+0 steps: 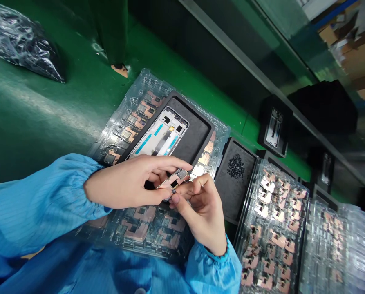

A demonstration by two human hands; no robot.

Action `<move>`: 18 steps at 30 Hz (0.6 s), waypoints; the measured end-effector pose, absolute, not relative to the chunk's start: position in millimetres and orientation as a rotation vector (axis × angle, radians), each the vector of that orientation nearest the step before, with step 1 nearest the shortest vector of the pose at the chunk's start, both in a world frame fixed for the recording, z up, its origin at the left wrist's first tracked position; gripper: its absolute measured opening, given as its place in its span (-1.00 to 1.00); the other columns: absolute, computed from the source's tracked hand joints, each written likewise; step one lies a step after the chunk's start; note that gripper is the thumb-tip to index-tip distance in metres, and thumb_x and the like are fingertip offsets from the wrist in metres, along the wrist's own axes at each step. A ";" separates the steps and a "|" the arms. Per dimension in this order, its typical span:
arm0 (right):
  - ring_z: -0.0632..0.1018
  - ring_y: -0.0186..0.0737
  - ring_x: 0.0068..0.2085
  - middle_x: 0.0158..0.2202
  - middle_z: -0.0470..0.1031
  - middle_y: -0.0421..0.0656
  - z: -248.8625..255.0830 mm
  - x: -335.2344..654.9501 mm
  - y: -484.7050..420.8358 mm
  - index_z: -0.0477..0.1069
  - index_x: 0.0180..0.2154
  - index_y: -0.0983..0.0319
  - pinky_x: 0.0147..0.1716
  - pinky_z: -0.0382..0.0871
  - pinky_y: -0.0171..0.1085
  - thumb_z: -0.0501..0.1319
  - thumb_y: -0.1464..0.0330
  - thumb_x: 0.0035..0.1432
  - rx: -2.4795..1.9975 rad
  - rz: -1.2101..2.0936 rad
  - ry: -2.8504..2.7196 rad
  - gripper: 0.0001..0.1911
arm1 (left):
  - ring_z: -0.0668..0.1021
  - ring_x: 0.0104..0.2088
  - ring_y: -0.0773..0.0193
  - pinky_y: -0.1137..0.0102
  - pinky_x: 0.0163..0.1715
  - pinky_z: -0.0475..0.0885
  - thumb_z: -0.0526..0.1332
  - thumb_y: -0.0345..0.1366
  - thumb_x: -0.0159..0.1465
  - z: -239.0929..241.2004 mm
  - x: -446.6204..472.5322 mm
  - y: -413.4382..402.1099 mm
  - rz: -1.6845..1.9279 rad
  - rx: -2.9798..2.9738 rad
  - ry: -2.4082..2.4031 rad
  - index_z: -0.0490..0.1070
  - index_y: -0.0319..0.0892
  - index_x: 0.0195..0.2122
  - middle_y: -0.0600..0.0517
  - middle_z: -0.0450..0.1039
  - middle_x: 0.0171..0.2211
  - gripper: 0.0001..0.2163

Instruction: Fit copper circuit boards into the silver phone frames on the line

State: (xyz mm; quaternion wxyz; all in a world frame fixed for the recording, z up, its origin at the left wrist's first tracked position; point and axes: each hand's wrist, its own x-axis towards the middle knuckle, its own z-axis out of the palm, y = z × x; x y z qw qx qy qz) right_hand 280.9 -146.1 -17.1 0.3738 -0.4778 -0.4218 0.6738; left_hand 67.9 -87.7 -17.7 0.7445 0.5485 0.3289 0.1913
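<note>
The left hand (125, 181) and right hand (200, 212) pinched a small board (174, 179) between their fingers (170, 163). Just beyond the fingers lay a phone frame (159, 136) in a black jig (197, 134), over trays (145, 228) on the green surface (32, 114)

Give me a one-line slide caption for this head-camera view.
Both hands, left hand and right hand, hold a small circuit board over a phone frame in its black fixture.
</note>
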 end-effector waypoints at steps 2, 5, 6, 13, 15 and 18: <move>0.60 -0.37 -0.34 -0.30 0.59 -0.28 -17.4 280.8 -146.0 0.11 -0.25 0.11 -0.29 0.53 -0.35 0.35 0.47 0.34 -1.195 1.747 -1.024 -0.61 | 0.63 -0.11 0.24 0.35 -0.05 0.62 0.24 -0.41 0.36 -16.8 68.4 -87.3 0.436 1.165 0.704 0.27 -0.02 0.35 0.02 0.53 -0.12 -0.47; 0.63 -0.37 -0.35 -0.31 0.61 -0.28 -15.7 281.4 -143.9 0.12 -0.24 0.12 -0.28 0.54 -0.36 0.35 0.48 0.34 -1.143 1.787 -0.988 -0.62 | 0.64 -0.04 0.25 0.37 0.01 0.60 0.26 -0.46 0.32 -16.4 68.7 -86.8 0.478 1.138 0.706 0.31 -0.01 0.32 0.01 0.54 0.01 -0.46; 0.65 -0.35 -0.34 -0.30 0.62 -0.27 -14.5 281.6 -143.1 0.12 -0.24 0.12 -0.27 0.55 -0.35 0.35 0.47 0.35 -1.130 1.794 -0.982 -0.63 | 0.64 -0.06 0.26 0.38 0.01 0.60 0.27 -0.47 0.31 -16.5 68.7 -86.8 0.495 1.136 0.715 0.32 -0.01 0.30 0.02 0.54 0.02 -0.46; 0.66 -0.32 -0.30 -0.25 0.63 -0.24 -9.4 282.5 -142.1 0.14 -0.24 0.11 -0.23 0.60 -0.30 0.32 0.44 0.38 -1.107 1.803 -0.955 -0.67 | 0.65 -0.09 0.24 0.38 -0.05 0.61 0.29 -0.46 0.28 -17.9 69.0 -86.8 0.519 1.113 0.741 0.34 -0.05 0.30 0.00 0.57 -0.04 -0.45; 0.66 -0.32 -0.30 -0.25 0.62 -0.26 -11.1 282.5 -142.7 0.15 -0.24 0.11 -0.23 0.60 -0.30 0.35 0.45 0.34 -1.103 1.807 -0.934 -0.65 | 0.64 -0.08 0.25 0.39 -0.06 0.60 0.29 -0.46 0.27 -18.1 69.1 -86.7 0.531 1.125 0.745 0.35 -0.06 0.29 0.01 0.57 -0.04 -0.45; 0.65 -0.34 -0.30 -0.27 0.61 -0.27 -13.8 281.7 -142.9 0.15 -0.24 0.12 -0.24 0.58 -0.31 0.38 0.47 0.30 -1.114 1.803 -0.937 -0.62 | 0.64 -0.12 0.26 0.41 -0.10 0.61 0.29 -0.45 0.26 -18.1 69.2 -86.5 0.529 1.148 0.747 0.35 -0.07 0.29 0.01 0.57 -0.07 -0.45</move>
